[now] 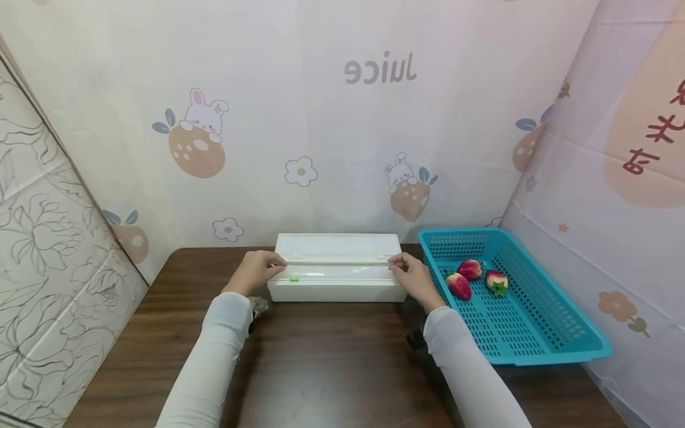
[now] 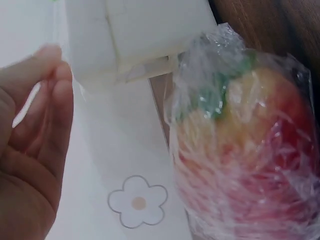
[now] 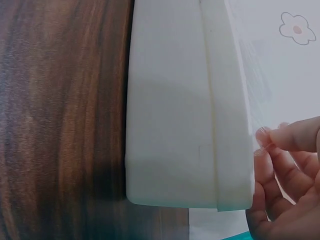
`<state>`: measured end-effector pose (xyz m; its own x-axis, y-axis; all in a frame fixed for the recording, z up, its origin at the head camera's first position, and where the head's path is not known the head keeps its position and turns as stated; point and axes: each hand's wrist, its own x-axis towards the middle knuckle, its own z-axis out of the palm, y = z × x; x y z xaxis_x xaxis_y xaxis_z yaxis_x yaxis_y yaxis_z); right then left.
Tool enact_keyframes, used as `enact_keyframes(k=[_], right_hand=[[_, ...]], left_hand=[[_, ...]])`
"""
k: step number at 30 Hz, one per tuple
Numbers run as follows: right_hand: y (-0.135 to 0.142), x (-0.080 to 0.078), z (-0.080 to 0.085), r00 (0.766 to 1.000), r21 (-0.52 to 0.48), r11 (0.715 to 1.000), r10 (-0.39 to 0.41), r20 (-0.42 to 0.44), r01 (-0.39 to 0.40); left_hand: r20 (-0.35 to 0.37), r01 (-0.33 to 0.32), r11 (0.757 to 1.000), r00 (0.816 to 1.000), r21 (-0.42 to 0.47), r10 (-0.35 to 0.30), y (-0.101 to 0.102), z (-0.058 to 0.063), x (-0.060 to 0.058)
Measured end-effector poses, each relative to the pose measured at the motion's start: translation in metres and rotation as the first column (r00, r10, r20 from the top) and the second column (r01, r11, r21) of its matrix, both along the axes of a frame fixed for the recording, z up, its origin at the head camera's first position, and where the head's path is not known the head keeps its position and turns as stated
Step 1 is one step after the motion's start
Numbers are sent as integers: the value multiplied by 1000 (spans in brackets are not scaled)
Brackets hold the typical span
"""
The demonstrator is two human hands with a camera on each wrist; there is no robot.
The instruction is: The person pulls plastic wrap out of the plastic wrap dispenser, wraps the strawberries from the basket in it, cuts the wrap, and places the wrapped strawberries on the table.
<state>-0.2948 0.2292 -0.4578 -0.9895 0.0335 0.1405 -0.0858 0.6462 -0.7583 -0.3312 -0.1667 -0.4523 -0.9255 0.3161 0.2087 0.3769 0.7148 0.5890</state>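
Note:
A long white cling film dispenser (image 1: 337, 292) with a small green slider (image 1: 294, 278) lies across the far side of the table. Clear cling film (image 1: 342, 271) stretches over its top between the two hands. My left hand (image 1: 255, 270) pinches the film at the left end, thumb against fingertips. At the right end my right hand (image 1: 413, 276) pinches the other corner, and the thin film (image 3: 257, 90) shows in the right wrist view. Beside the dispenser's left end sits a red and yellow strawberry (image 2: 245, 140) wrapped in crinkled film, mostly hidden by the left wrist in the head view.
To the right stands a blue plastic basket (image 1: 551, 324) holding 3 unwrapped strawberries (image 1: 470, 269). The brown wooden table (image 1: 332, 368) extends in front of the dispenser. A printed cloth wall (image 1: 342, 131) rises right behind the table.

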Motion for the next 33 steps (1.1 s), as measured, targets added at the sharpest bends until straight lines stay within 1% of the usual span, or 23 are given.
enact_keyframes(k=[2, 5, 8, 10, 12, 14, 15, 17, 18, 20, 21, 23, 24, 25, 26, 28, 31, 33], right_hand=[[-1, -2, 0, 1000, 21, 1000, -17, -14, 17], [-1, -4, 0, 999, 61, 997, -39, -5, 39], [-2, -5, 1, 999, 98, 994, -48, 22, 46], [-4, -5, 3, 999, 105, 994, -47, 23, 44], [-8, -5, 6, 999, 87, 995, -43, -9, 44], [-16, -4, 10, 997, 58, 997, -36, -74, 40], [-22, -3, 12, 992, 43, 999, -28, -120, 33], [-39, -1, 15, 976, 35, 999, 15, -217, -7], [-50, 1, 16, 965, 45, 998, 54, -257, -44], [-77, 3, 17, 933, 101, 982, 183, -309, -159], [-91, 4, 16, 913, 140, 965, 257, -318, -223], [-121, 4, 16, 876, 204, 917, 391, -281, -344], [-134, 4, 16, 862, 226, 892, 442, -249, -392], [-147, 3, 14, 853, 246, 872, 475, -216, -424], [-158, 3, 14, 853, 257, 862, 487, -187, -436], [-176, 1, 11, 861, 289, 854, 487, -149, -433], [-194, -1, 6, 875, 341, 853, 463, -141, -396], [-201, -2, 3, 879, 374, 850, 451, -156, -370]], left_hand=[[-11, -38, 999, 999, 12, 38, -3, -2, -1], [-16, -58, 998, 998, 9, 58, -6, -5, -2], [-14, -39, 999, 999, -13, 39, -6, -7, -1], [-18, -27, 999, 999, -21, 26, -7, -7, 1], [-26, -20, 1000, 999, -15, 20, -10, -8, 5], [-25, -36, 999, 999, 0, 36, -13, -8, 11], [-24, -45, 999, 999, 7, 45, -15, -9, 14], [-14, -66, 998, 998, 19, 66, -19, -11, 20], [-4, -79, 997, 997, 26, 79, -20, -12, 23], [29, -88, 995, 996, 46, 87, -22, -15, 28], [38, -87, 995, 996, 55, 85, -23, -16, 30], [48, -95, 993, 995, 75, 92, -22, -20, 33], [57, -105, 990, 993, 90, 100, -22, -21, 34], [55, -106, 990, 993, 98, 101, -21, -23, 35], [47, -115, 988, 993, 104, 111, -20, -25, 36], [28, -131, 985, 991, 114, 129, -19, -27, 38], [6, -139, 982, 990, 126, 140, -17, -30, 40], [2, -143, 982, 990, 124, 144, -17, -30, 42]])
